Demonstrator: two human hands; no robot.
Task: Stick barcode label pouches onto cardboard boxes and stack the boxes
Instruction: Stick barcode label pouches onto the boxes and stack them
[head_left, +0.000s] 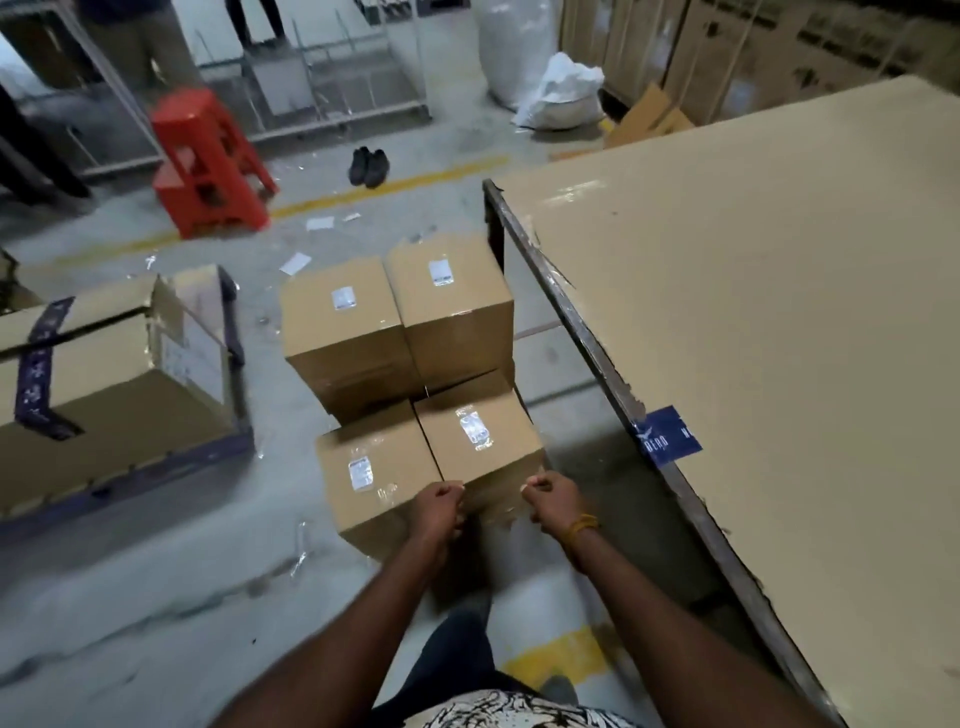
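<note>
Fingers (451, 488) of both hands curl on the near box's (480, 441) front edge, seating it; next, another box.

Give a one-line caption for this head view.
Both hands, left hand and right hand, meet the near edge of a labelled cardboard box among stacked boxes.

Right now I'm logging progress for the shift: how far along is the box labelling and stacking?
Done: four boxes stacked beside the table, each top bearing a label pouch. In hand: left hand and right hand, fingers curled, sit at the near right box. No unlabelled boxes visible.
</note>
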